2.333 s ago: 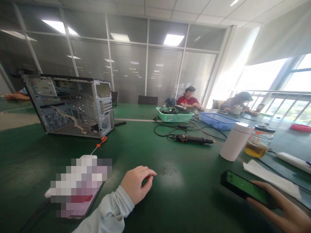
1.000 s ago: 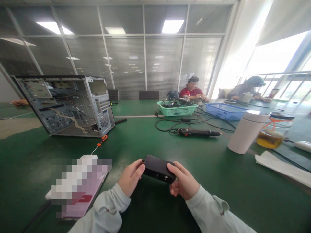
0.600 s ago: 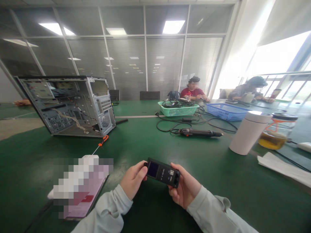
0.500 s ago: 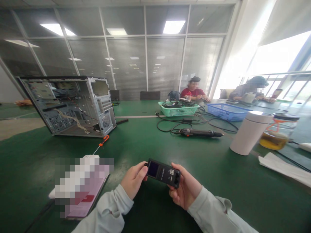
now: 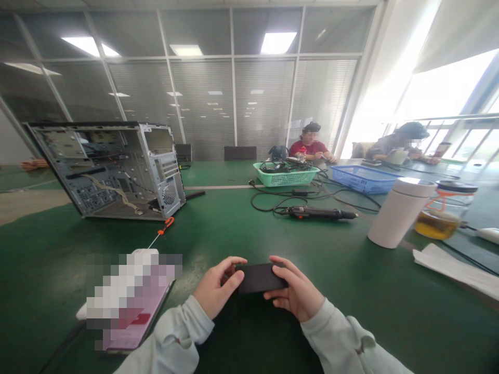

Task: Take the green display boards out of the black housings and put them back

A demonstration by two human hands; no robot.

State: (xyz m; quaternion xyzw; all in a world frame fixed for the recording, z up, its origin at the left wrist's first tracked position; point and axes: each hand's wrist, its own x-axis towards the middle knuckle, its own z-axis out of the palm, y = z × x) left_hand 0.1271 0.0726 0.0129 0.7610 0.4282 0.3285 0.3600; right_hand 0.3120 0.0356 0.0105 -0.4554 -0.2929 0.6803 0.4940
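At the far left, a computer case (image 5: 105,171) stands on the green table (image 5: 218,228) with its side panel off, so the metal frame and a bundle of pale wires show. Just in front of it lies a small screwdriver (image 5: 166,226) with an orange handle, and nearer the person a pixelated patch (image 5: 132,296) hides whatever lies there, with a pink edge showing. The person's left hand (image 5: 217,284) and right hand (image 5: 294,288) meet at the middle of the table, both grasping the ends of a flat black box (image 5: 261,278), which is lifted in front of the body with only its plain dark face in view. No cable runs to it, and nothing shows it joined to the case, so as far as can be seen that link is not made. Beyond it are a green basket (image 5: 284,176) of cables, a black electric screwdriver (image 5: 322,213) and a blue basket (image 5: 364,179). 2 other people sit farther down the table, one in a red shirt (image 5: 310,145), the other (image 5: 395,148) by the windows. At the right stand a white flask (image 5: 399,213) and a glass jar (image 5: 440,221) of yellow liquid, with a paper napkin (image 5: 448,267) in front of them
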